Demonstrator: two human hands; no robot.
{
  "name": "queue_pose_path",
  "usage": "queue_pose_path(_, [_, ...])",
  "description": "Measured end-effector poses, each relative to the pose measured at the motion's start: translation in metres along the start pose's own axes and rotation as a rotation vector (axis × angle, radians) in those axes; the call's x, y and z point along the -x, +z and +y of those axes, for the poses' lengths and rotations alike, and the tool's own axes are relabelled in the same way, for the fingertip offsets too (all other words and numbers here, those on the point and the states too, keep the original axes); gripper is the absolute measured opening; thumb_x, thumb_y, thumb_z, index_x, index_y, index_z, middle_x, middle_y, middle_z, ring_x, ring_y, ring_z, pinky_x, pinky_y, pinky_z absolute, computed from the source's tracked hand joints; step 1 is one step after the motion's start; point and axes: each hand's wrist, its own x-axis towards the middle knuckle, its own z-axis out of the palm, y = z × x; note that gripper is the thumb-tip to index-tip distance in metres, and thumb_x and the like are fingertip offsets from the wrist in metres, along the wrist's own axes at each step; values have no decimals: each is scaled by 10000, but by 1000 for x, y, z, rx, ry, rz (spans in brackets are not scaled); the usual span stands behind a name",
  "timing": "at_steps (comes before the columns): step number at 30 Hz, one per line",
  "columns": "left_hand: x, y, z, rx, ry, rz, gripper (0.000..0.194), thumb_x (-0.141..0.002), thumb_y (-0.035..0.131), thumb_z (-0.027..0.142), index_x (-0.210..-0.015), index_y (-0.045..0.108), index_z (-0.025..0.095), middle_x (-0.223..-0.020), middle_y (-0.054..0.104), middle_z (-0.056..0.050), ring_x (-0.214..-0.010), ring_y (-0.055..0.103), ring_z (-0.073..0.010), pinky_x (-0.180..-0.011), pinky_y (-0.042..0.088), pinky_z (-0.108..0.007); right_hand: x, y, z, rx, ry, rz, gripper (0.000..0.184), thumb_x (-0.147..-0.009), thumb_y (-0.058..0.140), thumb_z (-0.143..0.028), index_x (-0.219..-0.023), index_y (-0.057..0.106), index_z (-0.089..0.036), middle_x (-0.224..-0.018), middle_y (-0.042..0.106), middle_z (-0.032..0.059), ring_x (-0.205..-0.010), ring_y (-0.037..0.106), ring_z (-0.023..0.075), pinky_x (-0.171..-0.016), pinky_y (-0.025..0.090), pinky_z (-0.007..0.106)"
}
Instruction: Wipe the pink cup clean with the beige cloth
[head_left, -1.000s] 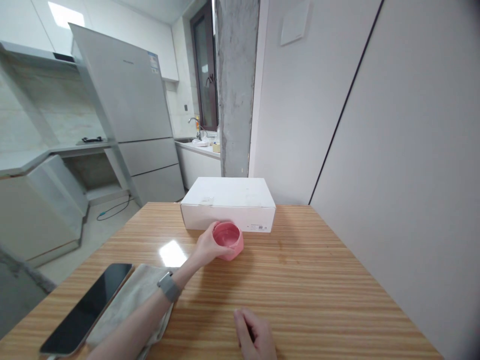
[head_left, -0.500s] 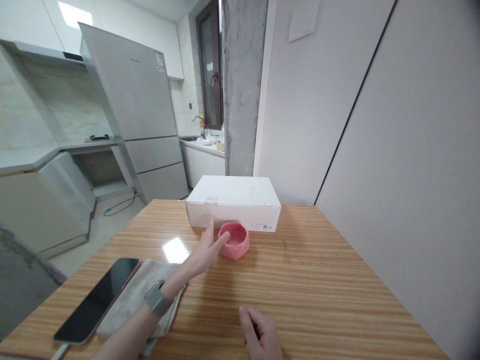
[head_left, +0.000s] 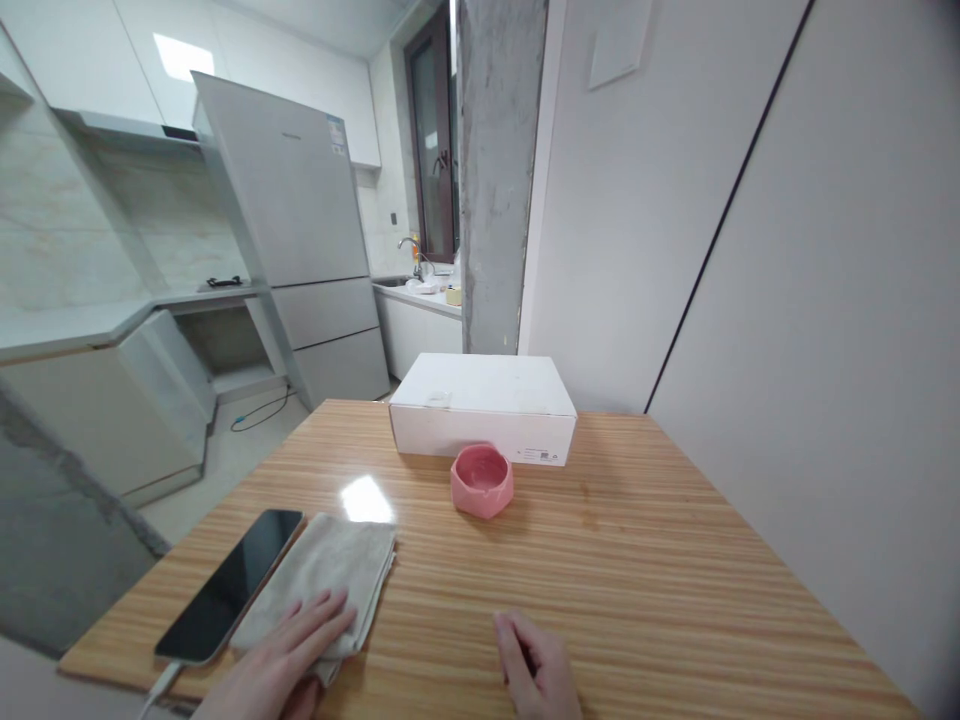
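The left hand (head_left: 289,655) is being laid flat, fingers spread and clasping nothing, on the near end of a folded grey cloth (head_left: 330,575), whose soft, matte weave is being pressed against the bench (head_left: 637,560). The right hand (head_left: 536,670) is being rested on the bare wood near the front edge, its fingers loosely curled with nothing seen between them; the grip there is only partly being shown, since the lower edge of the view is cutting the hand off. Just beside the cloth, on its left, a flat black phone (head_left: 229,585) with a glossy screen is being shown, with a white cable (head_left: 161,685) running from its near end. The bench top is being seen as striped, light-brown wood with a smooth sheen. Farther out, well apart from both hands, a small pink bowl (head_left: 482,481) with faceted sides and a rounded hollow is being shown upright on the wood. Just behind it, a white rectangular cardboard box (head_left: 484,415) is lying closed, with a small printed label on its front face.
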Motion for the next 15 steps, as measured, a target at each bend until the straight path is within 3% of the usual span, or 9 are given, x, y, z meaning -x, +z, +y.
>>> queue_pose_path(3, [-12,9,9,-71,25,123,477,-796,557,173,-1254,588,304,-1247,632,0,-1088,632,-191,-905,509,-242,-2,-3,-4,-331,270,-120,557,-688,593,-721,-531,416,-217,-422,294,-95,-351,253,63,-357,220,215])
queue_pose_path(5, [-25,14,20,-18,-86,171,371,-841,525,212,-1193,627,267,-1162,687,-22,-1024,668,-205,-840,552,-247,-3,-7,-12,-609,471,-201,540,-605,686,-701,-544,474,-208,-373,369,-99,-291,287,55,-325,265,200])
queue_pose_path(7, [-40,16,39,107,-230,187,307,-885,481,247,-1148,640,236,-1065,731,-41,-934,706,-213,-751,584,-242,-4,-12,-22,-831,592,-262,471,-561,785,-597,-644,610,-168,-503,613,-15,-416,546,109,-477,471,237])
queue_pose_path(9, [-55,16,63,262,-294,181,281,-920,440,270,-1105,645,215,-997,750,-52,-863,724,-206,-694,586,-224,-5,-14,-32,-991,677,-364,489,-552,842,-482,-860,692,-133,-863,747,99,-789,700,203,-768,534,335])
queue_pose_path(11, [-68,18,90,390,-235,208,273,-927,435,259,-1099,639,201,-961,756,-57,-849,726,-196,-703,579,-209,-6,-15,-39,-1101,719,-447,536,-591,826,-465,-986,689,-131,-1060,722,127,-987,670,245,-883,499,388])
queue_pose_path(13, [-77,24,114,459,-73,229,295,-928,438,225,-1172,604,213,-1011,747,-52,-856,724,-172,-715,570,-179,-8,-16,-41,-1155,712,-465,508,-663,759,-511,-984,692,-123,-1045,726,131,-980,671,251,-861,507,376])
queue_pose_path(15, [-82,38,132,375,167,301,328,-928,450,207,-1233,569,224,-1076,729,-40,-912,711,-153,-786,554,-166,-10,-19,-39,-1174,712,-471,501,-708,694,-556,-944,699,-114,-964,742,137,-919,687,256,-804,526,361])
